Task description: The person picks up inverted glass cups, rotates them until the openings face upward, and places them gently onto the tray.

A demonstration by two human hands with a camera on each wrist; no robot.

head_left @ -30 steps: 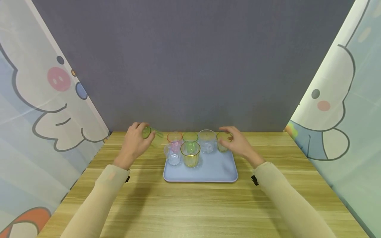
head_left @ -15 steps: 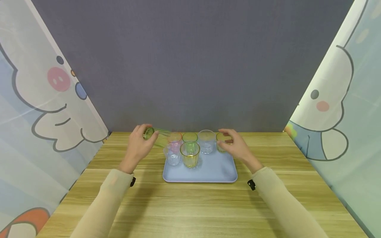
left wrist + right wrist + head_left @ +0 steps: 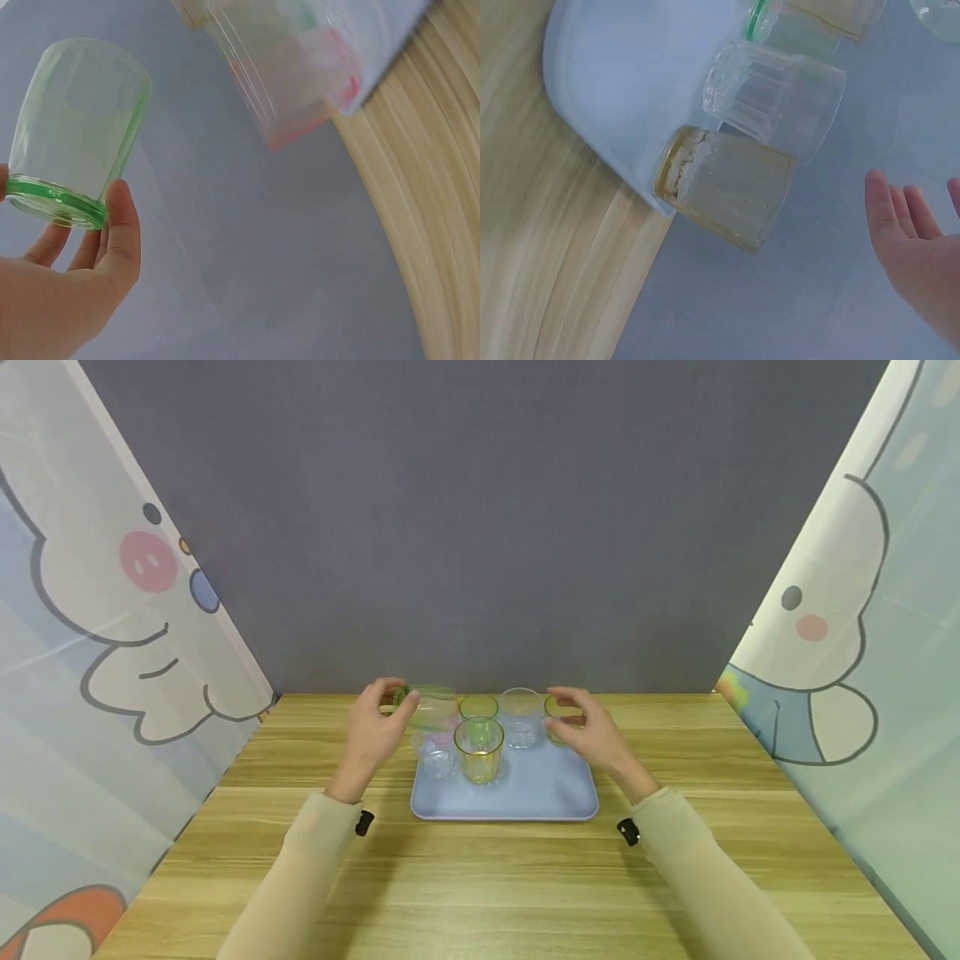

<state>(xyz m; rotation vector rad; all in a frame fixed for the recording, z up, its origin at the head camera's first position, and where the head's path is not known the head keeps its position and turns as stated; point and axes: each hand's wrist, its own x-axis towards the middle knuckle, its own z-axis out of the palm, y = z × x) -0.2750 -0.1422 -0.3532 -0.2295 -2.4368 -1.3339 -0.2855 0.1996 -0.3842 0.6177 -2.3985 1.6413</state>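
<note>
While the left hand (image 3: 372, 737) grips a green-tinted glass (image 3: 75, 131) by its thick base, fingertips and thumb (image 3: 120, 225) pinched round the bottom rim, the glass lies tipped on its side, mouth pointing away from the fingers toward the pink cup (image 3: 440, 737) on the blue tray (image 3: 525, 789). It hangs in the air just above that cup, not touching it as far as I can tell. Holding it by the base keeps the mouth free. The right hand (image 3: 588, 732) is relaxed, fingers (image 3: 889, 214) straight and holding nothing, hovering just beside the amber-based glass (image 3: 724, 187) at the tray's far right corner. Beyond those fingertips stand a clear ribbed glass (image 3: 521, 717), green-rimmed glass (image 3: 478, 707) and yellow glass (image 3: 479, 749).
</note>
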